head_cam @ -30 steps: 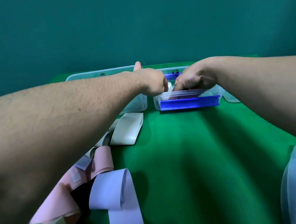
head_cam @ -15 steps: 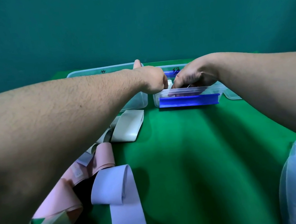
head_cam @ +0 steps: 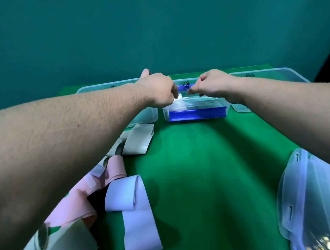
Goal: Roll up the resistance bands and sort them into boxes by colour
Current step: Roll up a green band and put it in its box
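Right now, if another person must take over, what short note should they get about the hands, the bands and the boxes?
Left hand and right hand: both over the middle box with blue clips, fingers curled; whether they hold anything cannot be told.
Three boxes stand at the far table edge.
Loose bands lie near left: lilac band, pink band, pale green band.
Left to do: roll and sort these.

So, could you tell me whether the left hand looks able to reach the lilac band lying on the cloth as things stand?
Probably yes. The left hand is over the middle box, and the lilac band lies uncovered nearer the person beside that forearm, so drawing back should get there.
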A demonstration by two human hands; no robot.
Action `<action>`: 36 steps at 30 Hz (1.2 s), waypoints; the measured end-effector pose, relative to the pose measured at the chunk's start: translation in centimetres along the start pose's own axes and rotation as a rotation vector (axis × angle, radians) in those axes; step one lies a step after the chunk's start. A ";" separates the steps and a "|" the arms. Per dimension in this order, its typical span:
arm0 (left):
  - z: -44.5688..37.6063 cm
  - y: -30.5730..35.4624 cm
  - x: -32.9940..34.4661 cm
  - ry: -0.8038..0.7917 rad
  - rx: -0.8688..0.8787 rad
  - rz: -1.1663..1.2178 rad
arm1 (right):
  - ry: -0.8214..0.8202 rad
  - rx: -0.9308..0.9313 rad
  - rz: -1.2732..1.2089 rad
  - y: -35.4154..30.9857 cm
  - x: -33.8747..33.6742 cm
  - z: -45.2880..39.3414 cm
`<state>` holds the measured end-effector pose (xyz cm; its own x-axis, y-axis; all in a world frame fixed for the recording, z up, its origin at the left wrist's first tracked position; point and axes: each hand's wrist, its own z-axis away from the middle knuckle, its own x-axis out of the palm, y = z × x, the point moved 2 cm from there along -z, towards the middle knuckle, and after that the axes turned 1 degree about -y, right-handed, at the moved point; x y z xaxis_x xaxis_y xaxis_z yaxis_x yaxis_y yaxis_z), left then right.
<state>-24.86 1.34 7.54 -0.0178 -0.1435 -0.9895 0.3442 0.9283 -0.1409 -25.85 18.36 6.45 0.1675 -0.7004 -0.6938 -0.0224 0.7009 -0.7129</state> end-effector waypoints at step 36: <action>16.8 4.7 4.4 0.435 -0.290 1.111 | -0.173 -0.079 -0.076 1.5 6.9 16.0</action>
<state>-7.58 -0.70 3.12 -0.1790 0.8493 -0.4967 0.1517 0.5226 0.8389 -8.94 16.72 2.27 0.3380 -0.7124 -0.6151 -0.0796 0.6295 -0.7729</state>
